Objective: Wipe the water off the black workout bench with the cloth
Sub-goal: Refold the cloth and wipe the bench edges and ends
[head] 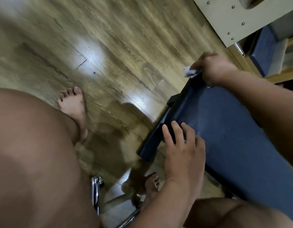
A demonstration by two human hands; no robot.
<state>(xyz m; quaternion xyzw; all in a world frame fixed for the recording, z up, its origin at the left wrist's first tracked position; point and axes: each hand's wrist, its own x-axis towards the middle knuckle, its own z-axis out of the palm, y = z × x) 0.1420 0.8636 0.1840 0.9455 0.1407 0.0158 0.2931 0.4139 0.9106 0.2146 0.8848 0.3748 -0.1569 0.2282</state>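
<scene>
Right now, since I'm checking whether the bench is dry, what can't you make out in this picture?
Head view only.
Whether the black workout bench is wet: motion blur and the dark pad leave it unreadable.
The cloth: mostly hidden under the right hand; only a blurred pale corner shows.
Bench's right part: covered by the right forearm, cut off by the frame edge.
Pad beneath the left hand: hidden.

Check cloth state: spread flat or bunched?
Bunched: the cloth shows only as a small crumpled white wad poking from the right hand at the far end of the black workout bench.
</scene>
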